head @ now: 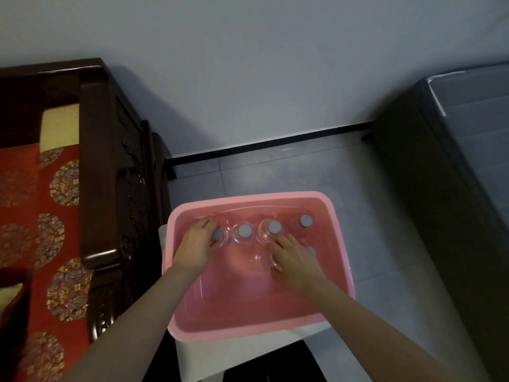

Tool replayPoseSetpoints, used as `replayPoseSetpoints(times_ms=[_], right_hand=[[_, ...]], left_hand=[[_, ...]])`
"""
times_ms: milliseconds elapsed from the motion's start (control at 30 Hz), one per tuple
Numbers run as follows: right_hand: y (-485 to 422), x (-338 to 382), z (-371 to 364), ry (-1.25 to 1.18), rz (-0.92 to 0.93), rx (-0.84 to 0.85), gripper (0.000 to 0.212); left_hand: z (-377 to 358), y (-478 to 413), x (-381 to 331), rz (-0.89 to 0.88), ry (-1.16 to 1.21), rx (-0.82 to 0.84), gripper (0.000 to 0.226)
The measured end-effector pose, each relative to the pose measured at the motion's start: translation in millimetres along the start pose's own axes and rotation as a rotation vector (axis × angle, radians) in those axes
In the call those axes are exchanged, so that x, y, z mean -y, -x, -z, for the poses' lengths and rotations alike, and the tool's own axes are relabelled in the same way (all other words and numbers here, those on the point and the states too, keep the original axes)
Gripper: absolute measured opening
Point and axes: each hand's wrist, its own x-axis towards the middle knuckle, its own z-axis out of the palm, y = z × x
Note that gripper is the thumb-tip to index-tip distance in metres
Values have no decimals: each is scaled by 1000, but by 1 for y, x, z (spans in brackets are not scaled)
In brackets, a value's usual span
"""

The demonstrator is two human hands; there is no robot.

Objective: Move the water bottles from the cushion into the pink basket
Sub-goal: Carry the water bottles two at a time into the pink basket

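Bottles (245,231) stand upright along the far wall of the pink basket (248,330), and from the head view I judge the task nearly done (cushion (57,205) bare where visible): my left hand (197,245) grips one by its cap, my right hand (294,260) covers another, grip unclear.

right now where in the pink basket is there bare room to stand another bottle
The near half of the pink basket floor is bare, between the two forearms and the near wall. The far side is crowded: a row of capped bottles along the far wall, the left hand on the leftmost bottle, the right hand over more bottles at right.
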Motion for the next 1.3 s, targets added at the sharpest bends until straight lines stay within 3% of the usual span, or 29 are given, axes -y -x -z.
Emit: replayPoseSetpoints(times_ms=[200,300,467,600,767,833,900,967,1100,1300], right_hand=[[26,-4,44,-221,-178,-208,34],[45,1,67,-276,-196,-322,39],[49,32,103,-292,-119,-348,59],[46,79,130,-292,70,-326,78],[65,171,152,-268,374,-348,79],[70,197,155,-296,410,-335,76],[92,252,154,-301,552,-291,70],[101,276,155,-351,582,-256,69],[134,372,169,-494,727,-113,68],[172,494,156,-609,809,-18,69]], left_hand=[[25,10,-11,56,90,-32,51],[58,35,-22,82,181,-205,45],[124,105,-44,154,224,-535,41],[168,179,-55,250,275,-757,40],[209,309,-76,396,254,-952,46],[218,347,-75,434,199,-1006,47],[233,428,-78,509,134,-1148,48],[242,469,-76,576,73,-1171,47],[252,600,-79,777,-22,-1393,47],[246,737,-54,936,15,-1555,54]])
